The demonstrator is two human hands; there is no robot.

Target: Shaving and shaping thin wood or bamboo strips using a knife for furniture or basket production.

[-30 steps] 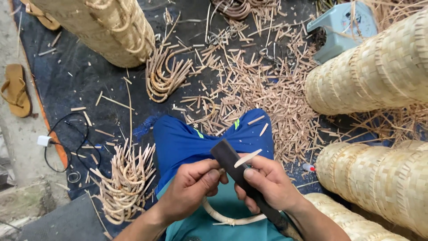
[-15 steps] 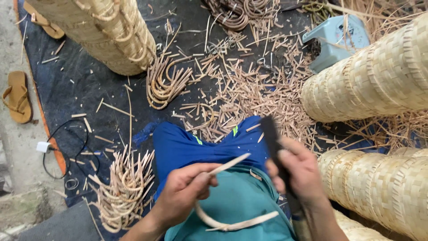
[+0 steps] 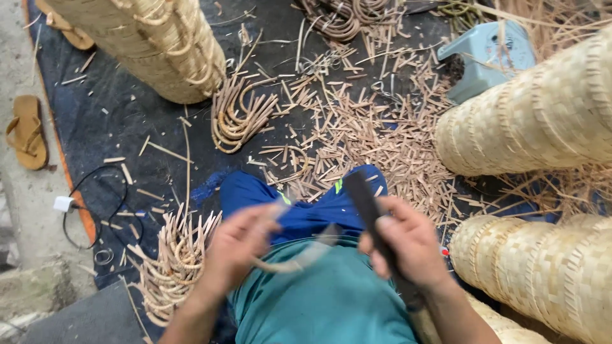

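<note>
Left hand (image 3: 239,245) gripped a curved cane strip (image 3: 299,258), blurred, over the lap. Right hand (image 3: 408,245) clenched around a dark knife (image 3: 364,204), blade pointing away, just beside the strip. Bent cane bundle (image 3: 172,267) lay close at the left knee; stacked woven baskets (image 3: 548,267) crowded the right. Offcuts (image 3: 357,127) littered the dark mat (image 3: 127,127) ahead; little open room.

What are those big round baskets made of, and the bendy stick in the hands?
The baskets look like woven bamboo or rattan strips: pale, dry, matte, with a criss-cross weave. The curved strip in the left hand looks like the same pale cane, though it is blurred.
</note>
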